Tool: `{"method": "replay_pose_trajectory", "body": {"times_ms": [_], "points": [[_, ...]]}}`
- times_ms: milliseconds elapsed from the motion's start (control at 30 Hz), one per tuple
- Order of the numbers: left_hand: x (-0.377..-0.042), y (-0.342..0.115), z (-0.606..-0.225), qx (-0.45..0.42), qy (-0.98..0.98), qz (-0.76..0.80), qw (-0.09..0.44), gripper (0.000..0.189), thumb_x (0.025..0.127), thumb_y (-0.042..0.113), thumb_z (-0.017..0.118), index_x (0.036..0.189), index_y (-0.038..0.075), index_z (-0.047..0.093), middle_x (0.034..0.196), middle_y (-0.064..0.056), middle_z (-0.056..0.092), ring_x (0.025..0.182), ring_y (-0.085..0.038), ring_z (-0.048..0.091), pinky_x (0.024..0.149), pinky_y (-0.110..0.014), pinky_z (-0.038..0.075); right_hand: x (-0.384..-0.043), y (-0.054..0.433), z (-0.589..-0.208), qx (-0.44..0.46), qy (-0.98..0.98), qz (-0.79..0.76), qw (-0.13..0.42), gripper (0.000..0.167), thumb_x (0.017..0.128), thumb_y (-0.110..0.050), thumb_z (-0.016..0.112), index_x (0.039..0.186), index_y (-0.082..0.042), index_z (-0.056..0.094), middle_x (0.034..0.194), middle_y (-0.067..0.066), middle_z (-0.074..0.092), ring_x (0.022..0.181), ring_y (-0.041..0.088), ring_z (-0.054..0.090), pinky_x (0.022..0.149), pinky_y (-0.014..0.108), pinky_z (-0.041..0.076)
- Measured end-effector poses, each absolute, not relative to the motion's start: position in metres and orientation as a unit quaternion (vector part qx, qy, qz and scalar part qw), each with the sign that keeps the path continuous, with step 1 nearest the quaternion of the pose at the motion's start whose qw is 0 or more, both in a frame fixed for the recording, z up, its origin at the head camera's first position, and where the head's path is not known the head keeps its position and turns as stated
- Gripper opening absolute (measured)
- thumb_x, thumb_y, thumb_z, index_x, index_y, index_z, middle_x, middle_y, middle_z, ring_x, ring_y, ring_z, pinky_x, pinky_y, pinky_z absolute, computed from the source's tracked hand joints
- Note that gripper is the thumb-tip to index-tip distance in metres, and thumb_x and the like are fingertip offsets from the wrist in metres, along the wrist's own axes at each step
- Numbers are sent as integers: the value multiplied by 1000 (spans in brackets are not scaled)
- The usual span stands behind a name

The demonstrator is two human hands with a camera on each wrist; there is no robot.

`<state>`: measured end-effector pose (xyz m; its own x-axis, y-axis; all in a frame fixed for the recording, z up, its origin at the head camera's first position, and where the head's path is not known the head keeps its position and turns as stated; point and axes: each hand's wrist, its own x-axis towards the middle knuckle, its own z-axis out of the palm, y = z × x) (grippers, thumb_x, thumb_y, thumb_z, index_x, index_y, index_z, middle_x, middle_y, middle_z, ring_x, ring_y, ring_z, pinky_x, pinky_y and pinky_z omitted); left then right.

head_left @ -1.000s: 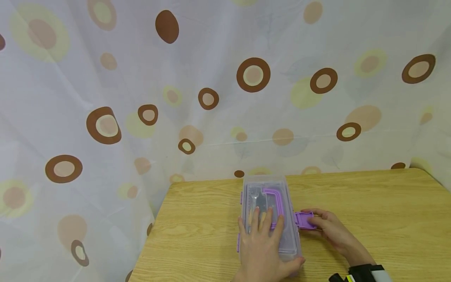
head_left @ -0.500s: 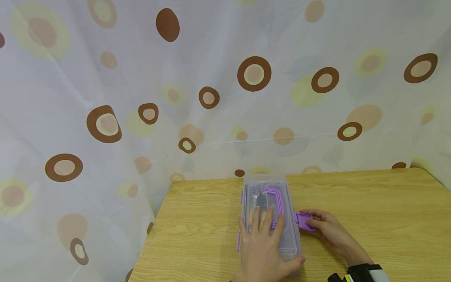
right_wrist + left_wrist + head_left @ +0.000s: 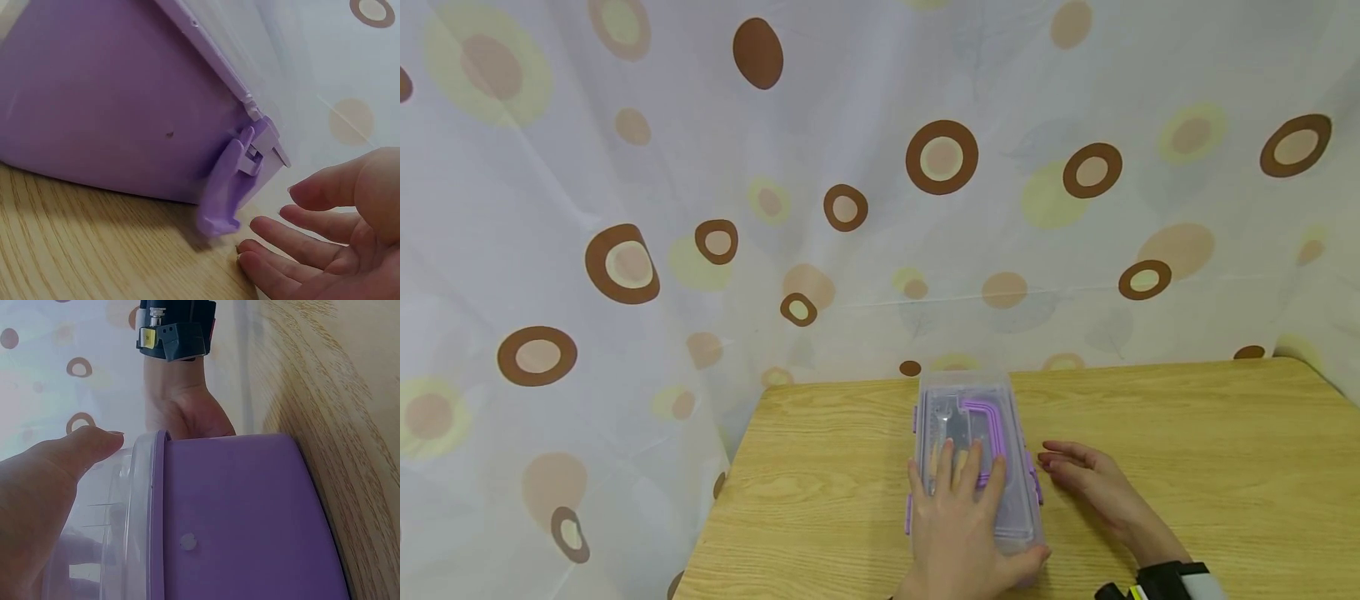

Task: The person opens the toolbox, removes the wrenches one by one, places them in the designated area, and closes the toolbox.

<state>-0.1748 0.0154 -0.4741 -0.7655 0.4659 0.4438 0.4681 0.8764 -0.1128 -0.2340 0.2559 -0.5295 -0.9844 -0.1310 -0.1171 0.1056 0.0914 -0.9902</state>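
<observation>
A purple storage box (image 3: 231, 512) with a clear lid (image 3: 962, 385) sits lengthwise on the table. Inlaid in the lid is a purple folding handle (image 3: 995, 425). My left hand (image 3: 951, 525) lies spread over the near part of the lid, fingers straight, thumb at the near right corner. On the box's right side a purple latch (image 3: 222, 187) hangs down, swung away from the wall at its lower end. My right hand (image 3: 1097, 487) is just right of that latch, fingers loosely bent, holding nothing. Pale shapes show through the lid beneath my left fingers.
The wooden table (image 3: 820, 467) extends on both sides of the box. A patterned curtain (image 3: 865, 125) hangs behind and to the left of it. Purple hinges (image 3: 908, 512) run along the box's left side. A wrist camera strap (image 3: 1172, 581) is on the right forearm.
The latch, held out sideways by the right fingers earlier, now hangs down along the box's side. The right hand has let go of it. The left hand stays on the lid.
</observation>
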Motion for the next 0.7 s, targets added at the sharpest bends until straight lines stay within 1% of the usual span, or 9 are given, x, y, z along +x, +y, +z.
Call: {"method": "replay_pose_trajectory", "body": {"times_ms": [167,367,433,567,633,667,700], "points": [[-175,15,-474,-248,-939,2,238,100,76,95,54,152,29,56,157,-5,53,144,-40,48,97,-79,45,-235,255,-528,-11,738,-670,77,51,108,-6,52,149,21,37,143,35,56,106,-1,66,94,23,57],[-175,15,-473,-245,-941,0,233,101,76,95,53,153,30,54,157,-4,53,145,-40,47,99,-79,43,-236,251,-526,-5,742,-666,71,53,109,-10,52,151,19,36,151,37,47,110,2,66,96,23,56],[-175,15,-474,-244,-942,0,231,100,76,95,53,153,31,54,157,-4,53,145,-39,46,100,-79,43,-236,248,-526,4,742,-667,68,54,110,-13,51,152,17,35,154,37,42,110,0,64,97,22,55],[-175,15,-474,-242,-942,-2,231,100,77,95,51,153,31,53,158,-3,52,147,-40,44,101,-80,40,-237,242,-526,18,733,-677,67,57,113,-19,47,157,13,30,160,35,35,111,-8,59,100,18,51],[-174,15,-475,-243,-941,-2,234,102,77,96,51,153,29,54,158,-3,51,147,-40,43,102,-82,38,-237,239,-525,11,733,-675,76,59,114,-23,43,159,11,26,163,33,31,126,4,59,105,20,49],[-174,15,-475,-243,-941,-2,238,103,76,96,50,153,28,54,158,-3,51,148,-41,42,103,-82,36,-237,238,-524,6,733,-675,82,60,115,-25,40,161,10,23,165,33,28,135,13,56,109,23,47],[-174,16,-475,-241,-939,-2,245,104,76,97,50,152,28,55,158,-3,52,147,-42,42,103,-83,36,-237,236,-523,-1,733,-674,87,62,115,-28,37,161,10,20,166,33,25,143,22,50,114,28,44]]}}
